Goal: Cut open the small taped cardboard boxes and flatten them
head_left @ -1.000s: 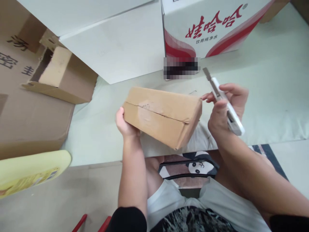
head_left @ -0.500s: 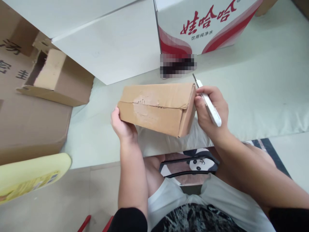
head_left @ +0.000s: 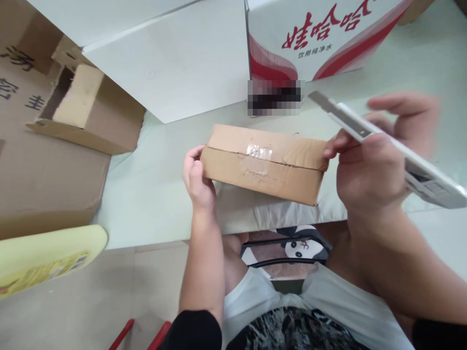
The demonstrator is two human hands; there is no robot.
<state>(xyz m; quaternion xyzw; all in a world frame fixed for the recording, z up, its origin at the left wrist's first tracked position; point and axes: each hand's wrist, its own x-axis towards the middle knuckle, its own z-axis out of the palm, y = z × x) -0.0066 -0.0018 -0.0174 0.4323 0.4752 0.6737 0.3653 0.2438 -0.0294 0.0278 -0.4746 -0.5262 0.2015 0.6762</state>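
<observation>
A small brown cardboard box is tilted above the pale green table cover, its seam side facing me. A patch of clear tape crosses the seam near the middle. My left hand is closed around the box's left end. In my right hand lies a white utility knife, its metal blade out and pointing up and left, away from the box. The fingertips of that hand touch the box's right end.
A white carton with red lettering and a plain white box stand at the back. To the left are an opened brown carton and a larger one. A yellow object juts in at lower left.
The box has shifted right and turned, bringing a taped seam side into view. My right hand first came in to the box's right end, then swung right and closer to me with the knife.
</observation>
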